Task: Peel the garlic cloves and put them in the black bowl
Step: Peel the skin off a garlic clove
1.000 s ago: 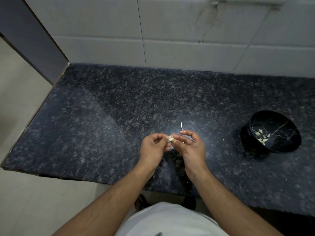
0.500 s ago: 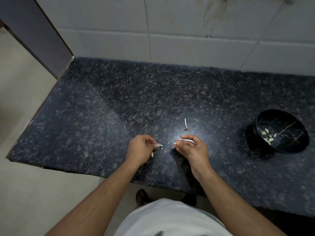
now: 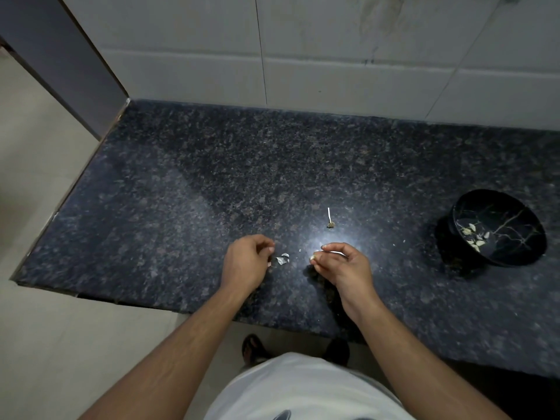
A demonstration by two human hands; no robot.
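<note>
Right hand point(image 3: 341, 265) pinches a garlic clove point(image 3: 312, 257); left hand point(image 3: 247, 262) loosely curled, near counter point(image 3: 181, 207) edge.

— Where's the garlic clove point(image 3: 312, 256) now?

— Pinched at the tips of my right-hand fingers point(image 3: 325, 258), small and pale, just above the desk point(image 3: 181, 207), near its front edge.

— And the black bowl point(image 3: 497, 227)?

— Far off to the right on the desk, tilted toward me, with several pale peeled cloves point(image 3: 475, 237) lying inside on its dark, gold-veined wall.
</note>
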